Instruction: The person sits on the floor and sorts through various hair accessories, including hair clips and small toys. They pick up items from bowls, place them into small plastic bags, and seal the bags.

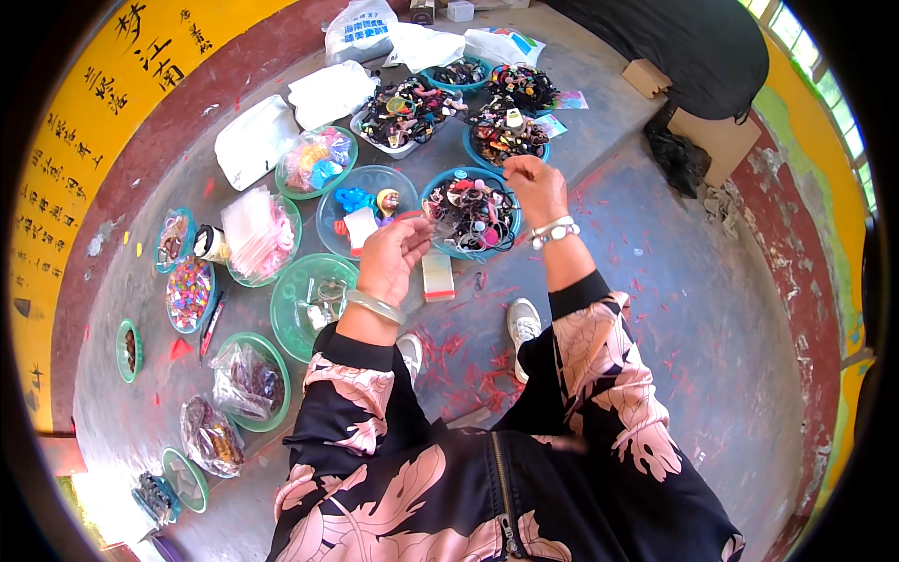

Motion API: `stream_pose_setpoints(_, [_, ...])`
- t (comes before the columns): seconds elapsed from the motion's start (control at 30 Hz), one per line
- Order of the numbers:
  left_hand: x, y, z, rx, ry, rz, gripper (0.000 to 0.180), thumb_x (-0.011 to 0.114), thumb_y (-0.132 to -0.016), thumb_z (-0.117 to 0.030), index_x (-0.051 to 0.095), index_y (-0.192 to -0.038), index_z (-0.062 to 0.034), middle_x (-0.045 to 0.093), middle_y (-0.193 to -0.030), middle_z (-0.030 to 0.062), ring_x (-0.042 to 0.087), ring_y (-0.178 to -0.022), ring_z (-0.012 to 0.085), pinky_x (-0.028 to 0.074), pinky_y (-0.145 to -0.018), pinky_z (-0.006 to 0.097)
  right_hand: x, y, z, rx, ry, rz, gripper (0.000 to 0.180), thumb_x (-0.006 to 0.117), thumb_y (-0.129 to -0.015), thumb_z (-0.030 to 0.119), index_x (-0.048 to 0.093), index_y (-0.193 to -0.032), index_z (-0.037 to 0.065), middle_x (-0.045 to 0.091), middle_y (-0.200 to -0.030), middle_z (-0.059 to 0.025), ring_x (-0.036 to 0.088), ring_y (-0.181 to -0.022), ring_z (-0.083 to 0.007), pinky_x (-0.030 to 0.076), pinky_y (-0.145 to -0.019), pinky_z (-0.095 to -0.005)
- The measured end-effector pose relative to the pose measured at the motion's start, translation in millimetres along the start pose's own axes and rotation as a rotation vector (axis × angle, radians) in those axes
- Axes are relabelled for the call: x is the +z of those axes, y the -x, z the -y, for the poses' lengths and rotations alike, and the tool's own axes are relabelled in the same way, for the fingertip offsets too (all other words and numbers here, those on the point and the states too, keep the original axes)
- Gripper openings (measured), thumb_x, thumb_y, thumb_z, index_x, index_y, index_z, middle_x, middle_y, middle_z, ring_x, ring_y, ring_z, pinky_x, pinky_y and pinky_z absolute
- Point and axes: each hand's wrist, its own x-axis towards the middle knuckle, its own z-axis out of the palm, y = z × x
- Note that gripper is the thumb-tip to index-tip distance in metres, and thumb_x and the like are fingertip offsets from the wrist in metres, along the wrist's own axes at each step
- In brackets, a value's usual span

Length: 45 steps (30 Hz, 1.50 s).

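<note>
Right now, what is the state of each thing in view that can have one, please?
Left hand: raised, fingers bent, hold unclear
Right hand: raised, fingers curled, hold unclear
Blue bowl between hands: uncovered, heaped with hair ties
Large green bowl: uncovered, partly filled
Black plastic: crumpled
Jacket zipper: closed where visible
White shoes: worn

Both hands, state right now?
Left hand: fingers partly curled; can't tell whether it holds anything.
Right hand: fingers bent inward near the blue basin; can't tell whether anything thin is pinched.
</note>
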Motion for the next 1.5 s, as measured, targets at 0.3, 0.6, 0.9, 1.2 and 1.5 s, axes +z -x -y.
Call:
stream_pose_setpoints(0.3, [-2,-4,7,-0.032,0.048,-0.002,0.022,0.046,-0.081,-0.008,0.057,-0.097,0.0018,0.061,-0.094,0.0095,0.058,-0.090,0.0185,0.045,-0.081,0.031,49,-35,-97,0.324,0.449,0.163,0.049,0.072,-0.064,0.035,0.062,-0.102,0.007,0.063,-0.099,-0.0124,0.061,-0.091,-0.0241,0.047,-0.079,-0.0324])
stream_pose_setpoints(0.6, [-10,-8,4,-0.025,0.060,-0.016,0.021,0.047,-0.081,-0.006,0.057,-0.097,0.0025,0.061,-0.095,0.0107,0.058,-0.093,0.0195,0.044,-0.083,0.032,86,-40,-110,0.420,0.443,0.175,0.044,0.064,-0.070,0.041,0.062,-0.105,0.015,0.062,-0.103,-0.0121,0.057,-0.098,-0.0297,0.044,-0.085,-0.0349])
stream_pose_setpoints(0.9, [-7,-16,7,-0.029,0.079,-0.021,0.020,0.047,-0.081,-0.005,0.057,-0.096,0.0024,0.062,-0.093,0.0109,0.058,-0.090,0.0195,0.045,-0.081,0.032,71,-56,-144,0.368,-0.267,0.130,0.026,0.067,-0.076,0.025,0.066,-0.093,0.005,0.065,-0.084,-0.0004,0.058,-0.076,-0.0112,0.044,-0.070,-0.0259])
stream_pose_setpoints(1.2, [-11,-13,11,0.014,0.096,-0.003,0.017,0.049,-0.082,-0.008,0.059,-0.094,-0.0012,0.062,-0.092,0.0074,0.058,-0.089,0.0169,0.045,-0.078,0.029,28,-40,-77,0.535,-0.633,0.345,0.019,0.062,-0.082,0.024,0.058,-0.095,0.011,0.065,-0.090,-0.0014,0.059,-0.086,-0.0087,0.038,-0.062,-0.0211])
stream_pose_setpoints(1.5, [-7,-13,15,0.019,0.083,-0.006,0.018,0.049,-0.082,-0.008,0.058,-0.095,0.0001,0.062,-0.092,0.0090,0.059,-0.089,0.0182,0.046,-0.080,0.031,10,-39,-58,0.576,-0.855,0.263,0.019,0.055,-0.086,0.024,0.055,-0.095,0.007,0.064,-0.086,-0.0097,0.063,-0.076,-0.0187,0.045,-0.055,-0.0257])
